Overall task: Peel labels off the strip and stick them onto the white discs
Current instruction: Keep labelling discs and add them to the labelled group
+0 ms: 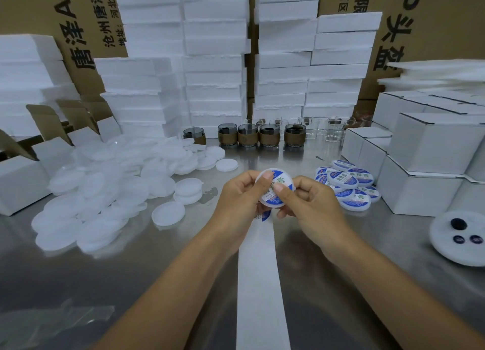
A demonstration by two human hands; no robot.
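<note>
Disc (273, 202): centre frame, pinched by my left hand (237, 205) and right hand (312, 205), thumbs clamped on its label (282, 185) to seat it.
Strip (258, 284): trails toward me, handy.
Labelled discs (349, 184): right, kept apart.

The light is bright, flat and cool, falling from overhead, so shadows stay faint: soft grey rims under the pile of white discs (105, 192) and beneath the forearms. The steel worktop (341, 244) gives back a dull, smeared sheen with dark reflections of the arms. The foam stacks (215, 60) are nearly washed out, their edges hard to separate. The centre is sharpest, where the left hand (236, 200) and right hand (312, 205) grip a labelled disc (284, 183). Toward the edges the wide lens bends the cartons (433, 21) and white boxes (433, 145). The foam sheets (433, 74) at upper right and the near left corner smear into blur.
</note>
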